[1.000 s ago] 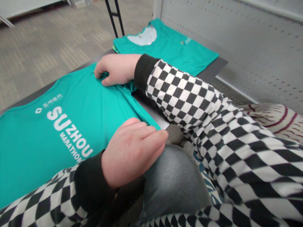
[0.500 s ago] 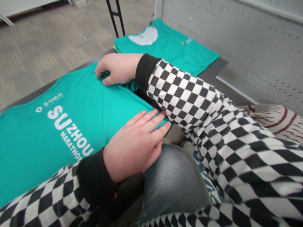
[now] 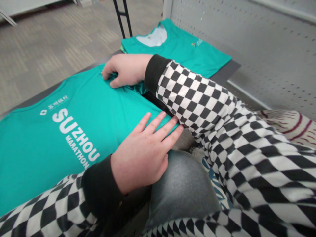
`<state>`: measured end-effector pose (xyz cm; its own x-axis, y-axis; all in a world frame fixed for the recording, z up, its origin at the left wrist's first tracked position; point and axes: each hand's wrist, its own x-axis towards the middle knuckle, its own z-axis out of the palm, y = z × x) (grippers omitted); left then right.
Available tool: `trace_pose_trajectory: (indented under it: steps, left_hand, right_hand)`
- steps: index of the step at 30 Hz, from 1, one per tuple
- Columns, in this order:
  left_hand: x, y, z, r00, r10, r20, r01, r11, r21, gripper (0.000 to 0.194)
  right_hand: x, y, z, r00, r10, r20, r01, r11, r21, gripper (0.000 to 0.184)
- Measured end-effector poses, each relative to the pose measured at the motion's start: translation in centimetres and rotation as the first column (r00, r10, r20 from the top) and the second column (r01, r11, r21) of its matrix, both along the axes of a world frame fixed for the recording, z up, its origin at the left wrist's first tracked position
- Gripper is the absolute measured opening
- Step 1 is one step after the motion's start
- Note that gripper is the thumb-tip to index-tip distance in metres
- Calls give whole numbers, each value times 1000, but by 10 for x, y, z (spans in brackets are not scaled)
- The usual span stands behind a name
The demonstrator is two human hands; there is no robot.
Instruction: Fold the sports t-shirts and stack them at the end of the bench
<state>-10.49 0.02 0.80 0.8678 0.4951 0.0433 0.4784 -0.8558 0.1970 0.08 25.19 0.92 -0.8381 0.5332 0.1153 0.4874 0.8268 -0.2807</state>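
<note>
A teal T-shirt (image 3: 81, 89) with white "SUZHOU MARATHON" lettering lies spread over a dark table. My left hand (image 3: 145, 148) rests flat on its near edge, palm down, fingers stretched and apart. At the shirt's far corner, my right hand (image 3: 125, 70) is bent, with curled fingertips gripping the fabric and the thumb pressed on the cloth. Some bunched teal cloth shows under the right palm and wrist. Checkered sleeves with black cuffs cover both arms, and the right forearm hides part of the table.
Another teal shirt (image 3: 187, 52), folded, lies at the table's far end. Beyond it stands a grey perforated panel (image 3: 247, 42). The dark table (image 3: 227, 70) shows beside that shirt. A black metal frame (image 3: 122, 16) rises behind, over patterned carpet (image 3: 59, 42). My knee (image 3: 182, 184) is close to the table's near edge.
The fingers of my left hand have spread a little wider on the shirt. My right hand keeps its place at the far corner. The whole view has shifted slightly.
</note>
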Motion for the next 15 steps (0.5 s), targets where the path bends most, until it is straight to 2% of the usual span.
trace_pose_trajectory:
  steps: [4, 10, 15]
  left_hand:
    - [-4, -1, 3, 998, -17, 61, 14, 999, 50, 57]
    - [-6, 3, 6, 993, -4, 119, 2, 1000, 22, 27]
    - [-5, 4, 6, 994, 2, 111, -5, 1000, 24, 22]
  right_hand:
    - [1, 0, -1, 1000, -4, -17, 4, 1000, -7, 43]
    - [1, -8, 2, 999, -23, -48, 22, 1000, -22, 41]
    - [0, -10, 4, 999, -24, -29, 23, 1000, -9, 41]
